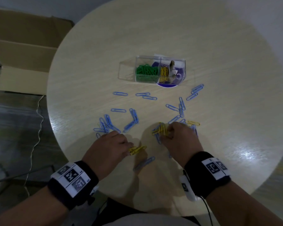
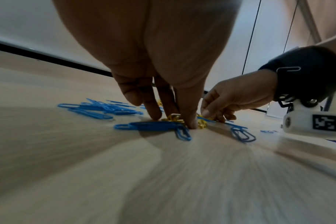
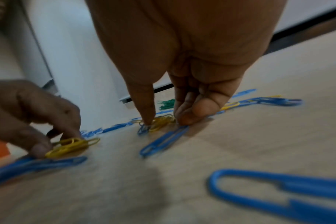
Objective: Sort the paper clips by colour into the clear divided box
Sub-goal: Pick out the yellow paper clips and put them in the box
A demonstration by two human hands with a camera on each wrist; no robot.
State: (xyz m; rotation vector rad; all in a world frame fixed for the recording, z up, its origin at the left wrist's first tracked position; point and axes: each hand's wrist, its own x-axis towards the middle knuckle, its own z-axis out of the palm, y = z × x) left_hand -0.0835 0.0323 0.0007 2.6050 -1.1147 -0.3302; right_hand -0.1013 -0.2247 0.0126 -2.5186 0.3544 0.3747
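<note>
The clear divided box (image 1: 160, 58) stands mid-table, with green clips (image 1: 147, 70) in its left cell and yellow clips (image 1: 163, 73) in the one beside it. Several blue clips (image 1: 131, 123) lie scattered between the box and my hands. My left hand (image 1: 129, 149) pinches a small bunch of yellow clips (image 1: 137, 150) (image 3: 71, 146) at the table surface. My right hand (image 1: 167, 132) has its fingertips (image 3: 148, 118) curled round another bunch of yellow clips (image 1: 160, 130) (image 3: 161, 121) that is mixed with blue ones. A lone yellow clip (image 1: 193, 123) lies just right of that hand.
The round wooden table (image 1: 219, 111) ends close to my body. A purple disc (image 1: 167, 85) lies under the box, which has a clear empty part (image 1: 126, 70) on its left. Cardboard boxes (image 1: 23, 66) and a cable (image 1: 38, 128) are on the floor at left.
</note>
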